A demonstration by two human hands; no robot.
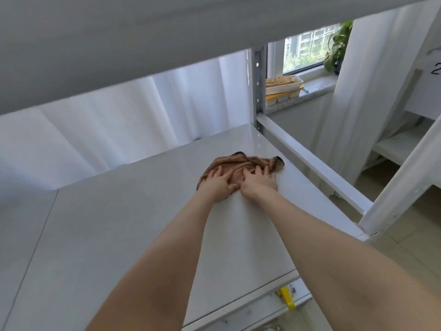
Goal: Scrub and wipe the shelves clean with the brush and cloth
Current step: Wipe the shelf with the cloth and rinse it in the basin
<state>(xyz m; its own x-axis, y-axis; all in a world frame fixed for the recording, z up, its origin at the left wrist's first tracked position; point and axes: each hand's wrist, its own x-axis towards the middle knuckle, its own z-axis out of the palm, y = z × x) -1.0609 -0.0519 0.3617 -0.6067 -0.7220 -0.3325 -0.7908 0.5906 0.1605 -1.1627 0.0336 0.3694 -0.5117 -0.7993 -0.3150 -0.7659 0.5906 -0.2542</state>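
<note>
Both arms reached across the white shelf [133, 230] to the brown cloth [241, 163], which lay bunched near the shelf's far right edge. The left hand [218, 185] and right hand [260, 182] lay side by side on its near part. Each grip was spread flat, pressing down, curled round nothing. Stacked trays [284, 86] sat on the far windowsill.

A brown cloth [241, 163] is laid on the white shelf [119, 235]. It is pressed flat under the left hand [218, 185] and the right hand [260, 181] and is bunched up just past them. Bare shelf is seen all around.
</note>
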